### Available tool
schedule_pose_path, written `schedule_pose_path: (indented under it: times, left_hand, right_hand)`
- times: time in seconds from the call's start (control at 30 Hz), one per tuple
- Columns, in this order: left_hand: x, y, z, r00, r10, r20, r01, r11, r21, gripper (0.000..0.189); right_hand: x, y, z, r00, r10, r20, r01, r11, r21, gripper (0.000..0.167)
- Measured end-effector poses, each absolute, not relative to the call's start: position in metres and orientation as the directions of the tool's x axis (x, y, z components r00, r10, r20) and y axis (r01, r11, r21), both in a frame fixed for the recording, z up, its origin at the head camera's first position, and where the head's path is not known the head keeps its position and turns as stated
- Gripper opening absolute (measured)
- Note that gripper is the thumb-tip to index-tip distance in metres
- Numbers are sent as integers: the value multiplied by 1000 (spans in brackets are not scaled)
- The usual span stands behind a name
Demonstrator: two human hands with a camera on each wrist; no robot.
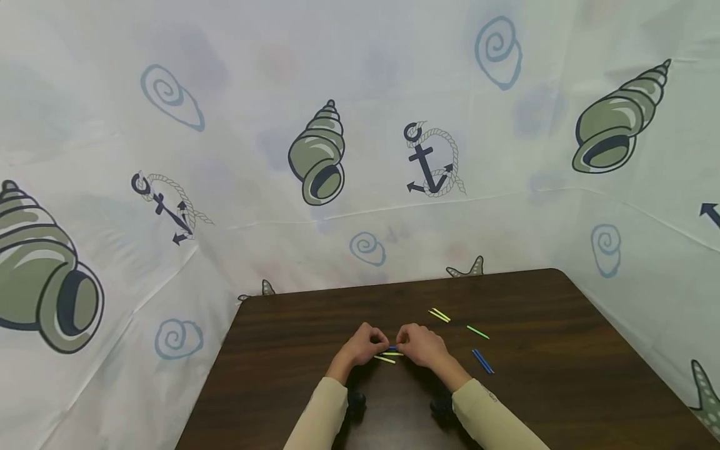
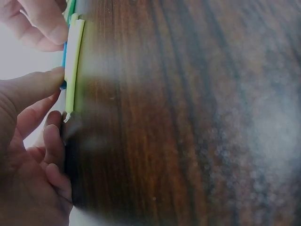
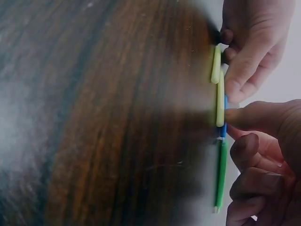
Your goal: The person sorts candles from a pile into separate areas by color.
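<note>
A thin blue stick [image 1: 392, 347] spans the small gap between both hands in the head view. My left hand [image 1: 362, 345] pinches its left end between thumb and fingers. At its other end, my right hand [image 1: 422, 344] grips it with thumb and fingertips. Two yellow sticks, one nearer [image 1: 385, 359] and one farther [image 1: 392, 354], lie on the table just in front of the blue one. The right wrist view has a green stick [image 3: 221, 172] beyond the blue stick's right end, beside the curled right fingers. A pale wisp shows at one yellow stick's tip [image 2: 67, 117].
On the dark wooden table [image 1: 281, 375], a pair of yellow sticks [image 1: 440, 315] lies at the back right. Nearer are a single green stick [image 1: 478, 332] and two blue sticks [image 1: 483, 361]. A patterned cloth [image 1: 236, 125] hangs behind and beside the table.
</note>
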State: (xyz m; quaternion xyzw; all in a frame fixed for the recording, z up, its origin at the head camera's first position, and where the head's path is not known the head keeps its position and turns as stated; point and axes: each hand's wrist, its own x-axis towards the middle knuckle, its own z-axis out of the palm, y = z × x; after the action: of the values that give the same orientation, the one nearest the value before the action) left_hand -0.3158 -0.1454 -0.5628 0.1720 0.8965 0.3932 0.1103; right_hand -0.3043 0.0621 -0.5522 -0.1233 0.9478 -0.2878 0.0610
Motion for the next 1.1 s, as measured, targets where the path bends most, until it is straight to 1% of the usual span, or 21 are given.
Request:
schedule_pose_path:
  times: [0.13, 0.4, 0.73, 1.1]
  left_hand:
    - [-313, -143, -560, -923, 379, -74, 199, 631, 750, 13]
    - [-313, -143, -561, -930, 360, -80, 184, 641, 745, 13]
    - [-315, -144, -562, -916, 399, -46, 233, 621, 749, 11]
    - [-314, -143, -561, -919, 392, -51, 216, 605, 766, 11]
  right_hand:
    - [-305, 62, -553, -963, -266, -55, -193, 812, -551, 5]
    - [-308, 58, -555, -966, -254, -55, -184, 818, -546, 10]
    - [-311, 55, -559, -962, -265, -60, -192, 820, -539, 12]
    - [-313, 55, -557, -957, -281, -70, -198, 812, -549, 11]
